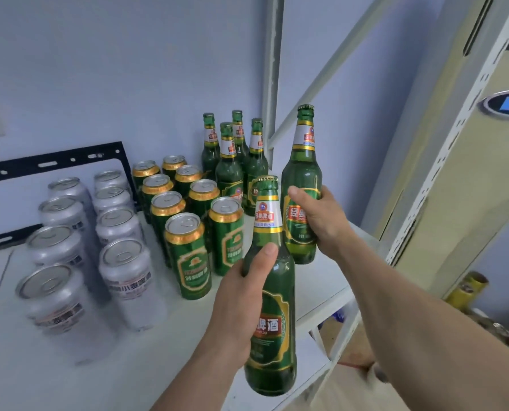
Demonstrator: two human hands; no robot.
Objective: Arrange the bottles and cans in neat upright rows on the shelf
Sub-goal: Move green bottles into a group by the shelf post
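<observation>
Setting: pale blue wall behind a white shelf [164, 336], with a slotted metal upright [454, 137] at its right edge.
Rows already standing: silver cans [120, 280] in two files toward the left edge, green cans [188, 256] in two files mid-shelf, and a cluster of upright green bottles [229, 161] in the back right corner.
Left hand: my left hand [241, 295] is wrapped around the near bottle [272, 292] at its shoulder, thumb lying up the glass; it hangs off the front edge, not resting on anything.
Right hand: my right hand [315, 221] grips the far bottle [302, 185] across its label, over the right front part of the shelf.
Axis: both bottles are close to upright, caps up, long axes near vertical, leaning slightly.
Key relation: the open spot lies ahead of both hands, just in front of the back-corner cluster and right of the green cans.
Nearer hand: the right one, so I judge its bottle goes down first.
Watch for: knocking the cluster's front bottle while setting down.
</observation>
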